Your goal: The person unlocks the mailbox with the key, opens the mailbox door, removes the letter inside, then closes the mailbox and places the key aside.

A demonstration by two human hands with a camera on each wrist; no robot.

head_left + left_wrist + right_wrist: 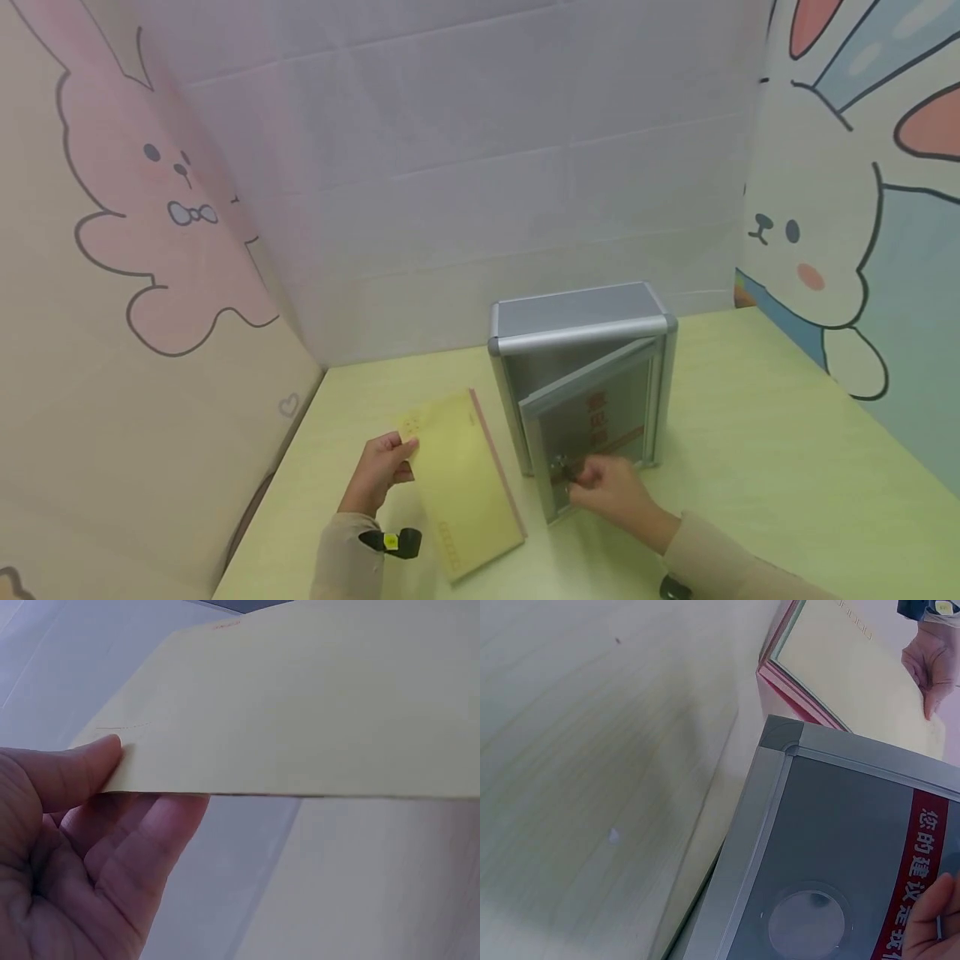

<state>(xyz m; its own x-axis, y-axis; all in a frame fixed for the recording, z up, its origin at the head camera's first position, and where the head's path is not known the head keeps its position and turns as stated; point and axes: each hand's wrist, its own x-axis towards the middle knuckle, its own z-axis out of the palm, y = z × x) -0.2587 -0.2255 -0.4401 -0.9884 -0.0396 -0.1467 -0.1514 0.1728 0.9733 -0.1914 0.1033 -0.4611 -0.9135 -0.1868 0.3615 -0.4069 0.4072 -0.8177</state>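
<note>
Left hand (378, 471): thumb and fingers pinch the yellow envelope (465, 483) near 1 corner.
Envelope: aslant, left of the grey box (577, 317), above the worktop (787, 417); whether its lower end touches cannot be told.
Right hand (615, 492): fingers pinch a small dark piece, probably a key, at the lock (559, 465).
Door (630, 400): ajar; best swung gently, its free edge kept off the envelope.
Box: a hard tug might shift it.
</note>
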